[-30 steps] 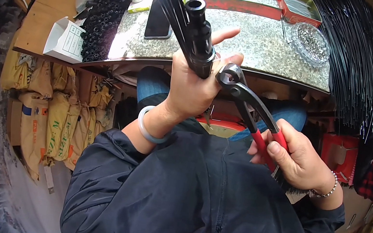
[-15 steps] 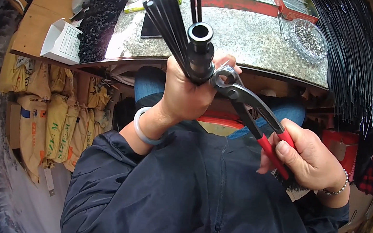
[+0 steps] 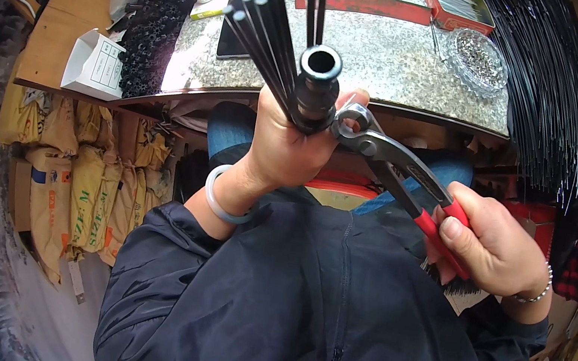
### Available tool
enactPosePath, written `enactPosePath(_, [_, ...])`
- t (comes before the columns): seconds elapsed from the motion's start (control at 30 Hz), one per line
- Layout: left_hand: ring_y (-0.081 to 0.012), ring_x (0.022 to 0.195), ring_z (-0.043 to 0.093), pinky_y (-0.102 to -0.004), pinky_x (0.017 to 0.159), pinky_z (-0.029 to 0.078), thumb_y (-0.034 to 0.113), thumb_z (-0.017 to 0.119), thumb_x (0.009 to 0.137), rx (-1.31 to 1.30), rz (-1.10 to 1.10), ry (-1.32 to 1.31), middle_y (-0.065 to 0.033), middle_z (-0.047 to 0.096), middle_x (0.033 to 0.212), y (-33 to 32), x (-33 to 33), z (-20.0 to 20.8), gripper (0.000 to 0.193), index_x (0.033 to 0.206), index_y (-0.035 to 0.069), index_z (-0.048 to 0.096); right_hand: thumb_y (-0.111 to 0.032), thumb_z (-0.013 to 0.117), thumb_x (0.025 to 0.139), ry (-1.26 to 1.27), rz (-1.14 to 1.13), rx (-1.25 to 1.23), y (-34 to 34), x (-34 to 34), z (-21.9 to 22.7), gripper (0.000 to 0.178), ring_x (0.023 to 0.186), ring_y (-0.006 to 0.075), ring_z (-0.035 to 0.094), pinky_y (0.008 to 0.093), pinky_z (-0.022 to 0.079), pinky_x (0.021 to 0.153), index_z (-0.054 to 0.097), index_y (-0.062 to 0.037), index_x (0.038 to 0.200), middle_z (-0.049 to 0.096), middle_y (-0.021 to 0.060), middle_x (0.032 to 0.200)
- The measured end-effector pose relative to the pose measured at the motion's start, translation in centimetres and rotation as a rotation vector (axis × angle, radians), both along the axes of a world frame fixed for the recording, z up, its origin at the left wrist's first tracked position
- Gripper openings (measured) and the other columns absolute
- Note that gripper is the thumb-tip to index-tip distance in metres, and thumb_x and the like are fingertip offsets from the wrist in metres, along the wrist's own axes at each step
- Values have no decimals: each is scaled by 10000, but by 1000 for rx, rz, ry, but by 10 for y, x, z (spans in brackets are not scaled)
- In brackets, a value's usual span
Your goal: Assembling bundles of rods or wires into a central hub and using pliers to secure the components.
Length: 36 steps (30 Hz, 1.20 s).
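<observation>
In the head view, a black tube (image 3: 317, 85) with thin black rods (image 3: 269, 45) is gripped upright in the closed left hand (image 3: 287, 146), above a stone-topped bench (image 3: 398, 62). Red-handled pliers (image 3: 389, 170) are clasped by the right hand (image 3: 494, 247) — fingers wrapped round the handles — their head touching the tube's side.

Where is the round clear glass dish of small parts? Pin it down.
In the head view, the round clear glass dish sits on the far right of the speckled stone worktop, just below the red metal tin and beside the black rods.
</observation>
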<state>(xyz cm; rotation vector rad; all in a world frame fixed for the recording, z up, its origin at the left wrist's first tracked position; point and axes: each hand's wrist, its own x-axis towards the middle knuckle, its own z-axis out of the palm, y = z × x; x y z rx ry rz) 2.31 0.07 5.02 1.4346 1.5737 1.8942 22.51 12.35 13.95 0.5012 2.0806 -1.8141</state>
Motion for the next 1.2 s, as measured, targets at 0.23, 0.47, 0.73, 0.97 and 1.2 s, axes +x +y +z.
enactPosePath(0.23, [-35, 519, 452, -210, 464, 336, 134, 534, 896, -65, 18, -197, -10, 544, 608, 2, 7, 7, 215, 822, -34, 644, -159, 443, 929, 443, -182, 378, -46, 2, -78, 165, 527, 146, 522, 263, 429, 501, 417, 1, 898, 538, 69, 697])
enactPosePath(0.47, [-34, 508, 484, -215, 443, 366, 124, 592, 881, -34, 105, -418, -26, 584, 582, 9, 10, 6, 250, 680, -23, 604, -150, 510, 907, 787, -386, 563, -73, -25, -122, 156, 614, 209, 502, 295, 425, 556, 449, -6, 910, 516, 108, 791])
enactPosePath(0.73, [-5, 432, 368, -179, 404, 260, 251, 526, 925, -49, 127, -110, 62, 429, 497, 7, 4, 8, 322, 914, -43, 656, -269, 735, 743, 889, -510, 598, -43, -27, -107, 369, 753, 150, 394, 253, 358, 630, 635, -5, 980, 401, 40, 855])
enactPosePath(0.97, [-45, 637, 512, -223, 564, 440, 15, 627, 806, 137, -3, -237, 7, 583, 676, 9, 20, -4, 100, 885, -44, 645, -110, 791, 653, 1110, -544, 834, -35, -74, -60, 412, 831, 173, 488, 272, 416, 753, 639, 6, 1019, 560, 68, 902])
enactPosePath(1.2, [-46, 613, 518, -220, 558, 427, 74, 603, 862, -57, 107, -189, -7, 609, 657, 3, 13, 8, 126, 889, -27, 674, -88, 771, 677, 988, -521, 823, -28, -60, -61, 225, 823, 187, 517, 273, 421, 735, 647, -12, 848, 532, 83, 893])
